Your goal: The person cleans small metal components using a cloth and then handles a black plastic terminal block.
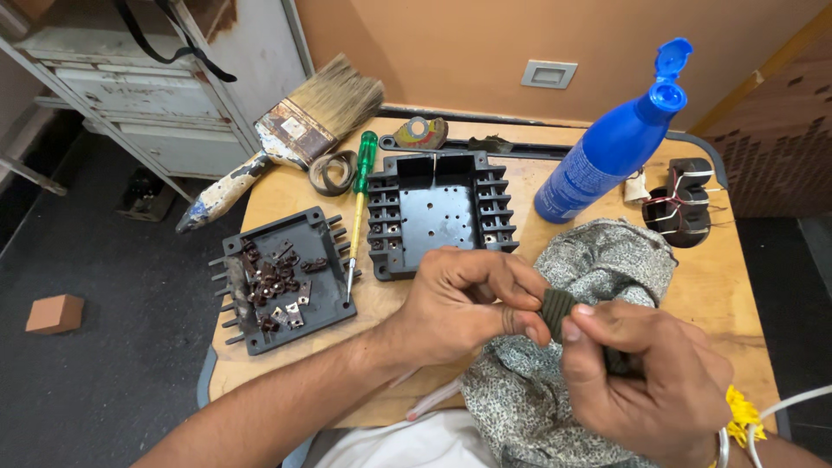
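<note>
Many small metal clips [276, 290] fill black tray [329, 299].

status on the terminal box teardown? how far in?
Done: black housing sits open; its tray holds loose brown contacts. In hand: left hand and right hand pinch a small dark part over patterned cloth. Left: apparently those contacts; screwdriver lies idle.

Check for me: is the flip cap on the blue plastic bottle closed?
No. The blue plastic bottle leans on the wooden table with its flip cap hinged open above the nozzle.
</note>
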